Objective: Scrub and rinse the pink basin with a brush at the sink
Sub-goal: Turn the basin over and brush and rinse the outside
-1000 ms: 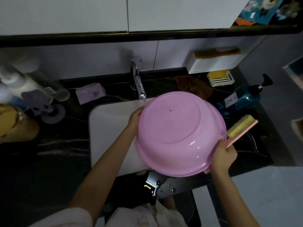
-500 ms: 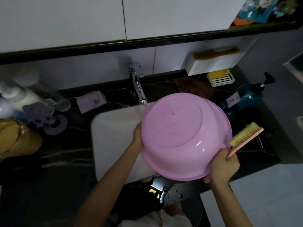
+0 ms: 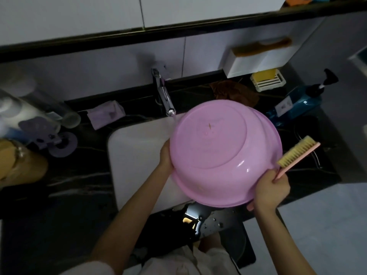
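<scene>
The left hand (image 3: pixel 165 155) grips the left rim of the pink basin (image 3: pixel 224 151), with its fingers hidden behind the wall. The right hand (image 3: pixel 271 190) curls its fingers around the pink handle of the brush (image 3: pixel 296 153) and presses against the basin's lower right rim, bristles pointing up-left. The basin is tilted with its bottom toward the camera, and it covers the right edge of the white sink (image 3: pixel 139 155). Water from the chrome faucet (image 3: pixel 163 96) at the sink's back edge strikes the basin's upper left rim. Along the countertop's back edge lie a brown cloth (image 3: pixel 234 92), a soap dish (image 3: pixel 268 79), a blue pump bottle (image 3: pixel 297 102) and a purple packet (image 3: pixel 106 115).
</scene>
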The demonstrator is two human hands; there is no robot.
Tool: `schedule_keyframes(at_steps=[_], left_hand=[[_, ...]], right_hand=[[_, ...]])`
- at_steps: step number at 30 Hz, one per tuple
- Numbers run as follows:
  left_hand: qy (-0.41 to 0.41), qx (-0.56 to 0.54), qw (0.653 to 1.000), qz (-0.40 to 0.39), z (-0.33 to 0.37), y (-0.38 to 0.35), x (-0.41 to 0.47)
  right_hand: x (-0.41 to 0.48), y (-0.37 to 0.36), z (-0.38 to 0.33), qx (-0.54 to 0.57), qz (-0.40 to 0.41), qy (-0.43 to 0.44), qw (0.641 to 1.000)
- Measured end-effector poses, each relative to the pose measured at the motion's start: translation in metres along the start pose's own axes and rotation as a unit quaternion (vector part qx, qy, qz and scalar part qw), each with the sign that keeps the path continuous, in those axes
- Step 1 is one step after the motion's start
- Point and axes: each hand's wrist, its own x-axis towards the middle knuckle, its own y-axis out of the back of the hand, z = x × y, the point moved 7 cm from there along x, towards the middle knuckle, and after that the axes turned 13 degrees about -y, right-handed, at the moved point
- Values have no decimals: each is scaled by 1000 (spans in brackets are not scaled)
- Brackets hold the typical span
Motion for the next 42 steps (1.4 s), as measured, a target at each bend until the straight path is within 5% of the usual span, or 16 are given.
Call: schedule_keyframes(at_steps=[7, 15, 20, 24, 27, 31, 38, 42], left_hand=[[-102, 36, 990, -87, 41, -16, 0], [-25, 24, 998, -47, 0, 10, -12], [-36, 124, 980, -152, -13, 39, -46], [-82, 284, 954, -53, 11, 52, -40], [0, 162, 980, -115, -9, 33, -49], [-20, 103, 983, -152, -4, 22, -37], [-14, 170, 959, -226, 24, 9, -12], [-67, 193, 946, -251, 37, -26, 0]], right_hand=[[-1, -1, 27, -24, -14, -12, 1000], [-2, -4, 29, 20, 11, -20, 1000], [0, -4, 35, 29, -10, -37, 999], [0, -3, 29, 25, -61, -48, 997], [4, 1, 18, 14, -91, -43, 995], [26, 0, -11, -42, -135, -13, 990], [57, -25, -36, -31, -210, -115, 971], [53, -7, -21, 4, -158, -146, 977]])
